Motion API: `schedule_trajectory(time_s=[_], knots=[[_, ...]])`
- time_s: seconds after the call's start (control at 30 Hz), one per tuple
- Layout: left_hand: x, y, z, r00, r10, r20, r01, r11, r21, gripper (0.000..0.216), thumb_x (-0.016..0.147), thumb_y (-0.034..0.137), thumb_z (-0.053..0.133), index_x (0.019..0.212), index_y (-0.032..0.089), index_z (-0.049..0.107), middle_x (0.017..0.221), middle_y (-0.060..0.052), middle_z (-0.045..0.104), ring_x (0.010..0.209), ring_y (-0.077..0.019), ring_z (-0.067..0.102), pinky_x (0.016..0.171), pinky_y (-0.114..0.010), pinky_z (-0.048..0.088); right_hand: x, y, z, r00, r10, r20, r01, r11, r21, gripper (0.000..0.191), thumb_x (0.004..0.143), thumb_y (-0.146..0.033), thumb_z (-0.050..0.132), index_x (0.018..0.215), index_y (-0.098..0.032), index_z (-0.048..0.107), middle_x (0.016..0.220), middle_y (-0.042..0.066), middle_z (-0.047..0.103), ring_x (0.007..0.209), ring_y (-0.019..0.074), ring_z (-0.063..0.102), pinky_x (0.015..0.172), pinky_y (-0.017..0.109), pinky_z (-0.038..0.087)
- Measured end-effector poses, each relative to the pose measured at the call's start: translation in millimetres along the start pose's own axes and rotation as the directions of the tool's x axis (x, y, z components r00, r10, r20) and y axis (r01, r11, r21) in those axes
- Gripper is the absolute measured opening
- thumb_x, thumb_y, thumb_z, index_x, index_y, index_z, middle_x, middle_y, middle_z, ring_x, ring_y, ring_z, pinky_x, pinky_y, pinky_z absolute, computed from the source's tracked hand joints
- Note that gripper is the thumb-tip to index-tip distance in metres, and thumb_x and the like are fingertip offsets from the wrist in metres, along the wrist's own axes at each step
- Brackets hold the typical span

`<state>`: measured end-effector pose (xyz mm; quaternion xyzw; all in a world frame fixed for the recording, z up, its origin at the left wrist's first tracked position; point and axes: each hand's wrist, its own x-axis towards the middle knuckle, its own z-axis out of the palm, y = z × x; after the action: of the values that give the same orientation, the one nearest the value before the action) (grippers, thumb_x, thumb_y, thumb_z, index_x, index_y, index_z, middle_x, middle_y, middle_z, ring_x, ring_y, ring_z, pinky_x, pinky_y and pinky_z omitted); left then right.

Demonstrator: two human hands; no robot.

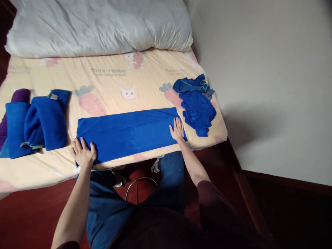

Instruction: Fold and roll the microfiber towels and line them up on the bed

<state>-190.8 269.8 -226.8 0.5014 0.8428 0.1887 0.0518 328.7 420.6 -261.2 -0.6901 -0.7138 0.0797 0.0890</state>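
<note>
A blue towel (132, 133) lies flat in a long strip along the near edge of the bed. My left hand (84, 152) rests on its left end, fingers spread. At the other end my right hand (177, 129) lies flat near the right edge, fingers stretched out. To the right of the strip is a crumpled heap of blue cloths (198, 110), a darker one with green edging (190, 84) on top. Left of my left hand sit folded blue towels (54, 119), with a purple cloth (22, 95) partly hidden behind them.
The bed has a cream sheet (145, 83) printed with rabbits and carrots. A puffy grey-white quilt (103, 27) lies across its far side. A pale wall (272, 86) stands on the right. Below the edge are my legs, a metal ring (140, 178) and a reddish floor (31, 214).
</note>
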Motion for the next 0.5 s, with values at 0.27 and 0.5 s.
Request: schedule_trajectory(time_s=[0.27,0.5], knots=[[-1,-1,6,0.994,0.016,-0.108,-0.016,1.0,0.009,0.072,0.099,0.052,0.033,0.159,0.01,0.036,0.168,-0.017,0.026,0.157,-0.0319,0.021,0.129,-0.05,0.013,0,-3,-3,0.999,0.022,0.04,-0.019,0.997,-0.079,0.07,0.106,-0.048,0.02,0.164,-0.009,0.021,0.172,0.01,0.011,0.16,0.0222,0.009,0.13,0.046,0.006],[-1,-4,8,0.986,0.01,-0.169,-0.013,1.0,-0.014,0.07,0.099,0.049,0.035,0.156,0.011,0.041,0.166,-0.016,0.032,0.154,-0.0328,0.027,0.127,-0.05,0.016,8,-68,-17,0.989,-0.052,0.137,0.05,0.999,0.014,0.068,0.106,-0.04,0.029,0.162,-0.002,0.022,0.171,0.016,0.009,0.16,0.0289,0.004,0.129,0.053,-0.001]])
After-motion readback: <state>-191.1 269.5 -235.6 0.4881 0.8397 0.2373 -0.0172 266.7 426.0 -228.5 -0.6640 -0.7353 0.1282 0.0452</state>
